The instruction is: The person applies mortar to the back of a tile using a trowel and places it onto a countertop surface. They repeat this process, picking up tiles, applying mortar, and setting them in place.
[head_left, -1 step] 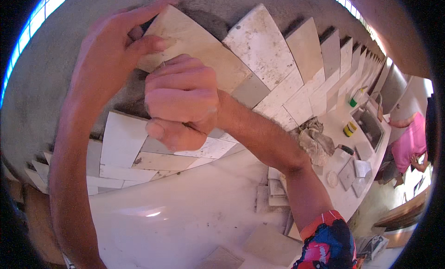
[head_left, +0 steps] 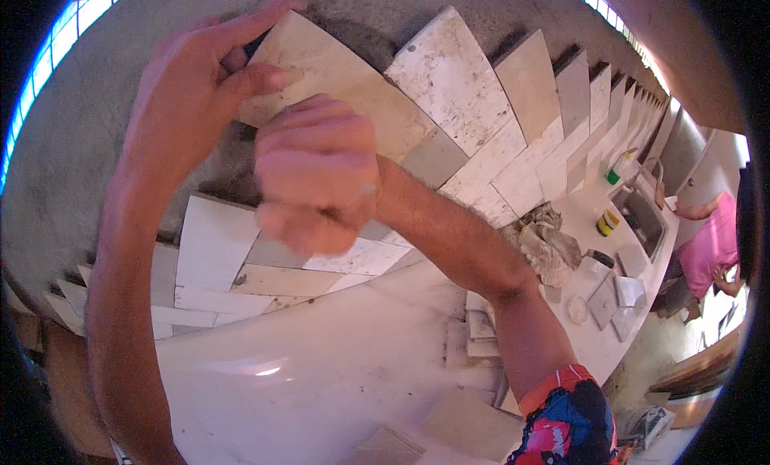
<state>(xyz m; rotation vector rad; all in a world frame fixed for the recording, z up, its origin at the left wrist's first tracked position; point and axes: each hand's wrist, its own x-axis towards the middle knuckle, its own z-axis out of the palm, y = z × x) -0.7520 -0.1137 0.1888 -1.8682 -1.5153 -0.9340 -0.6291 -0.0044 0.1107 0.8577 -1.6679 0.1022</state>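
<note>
A beige tile [head_left: 341, 72] sits tilted on the rough grey wall among other set tiles. At its left corner my left hand [head_left: 216, 68] grips it, thumb on the face and index finger stretched along the upper edge. The other left fingers are partly hidden. My right hand [head_left: 317, 176] is a closed fist over the tile's lower part, slightly blurred, with nothing seen in it. Whether the fist touches the tile I cannot tell. To the right is a speckled white tile [head_left: 453, 76], and below left of the fist a plain white tile [head_left: 215, 236].
Below the wall runs a glossy white countertop [head_left: 265, 393] with loose tiles [head_left: 469, 421], a crumpled cloth [head_left: 545, 240], a yellow-and-black container [head_left: 607, 222] and a sink [head_left: 642, 216]. A green-and-white bottle [head_left: 619, 168] stands near the sink. Another person in pink [head_left: 710, 244] is at far right.
My right fist has shifted very slightly and looks more blurred. My left hand keeps its place on the beige tile.
</note>
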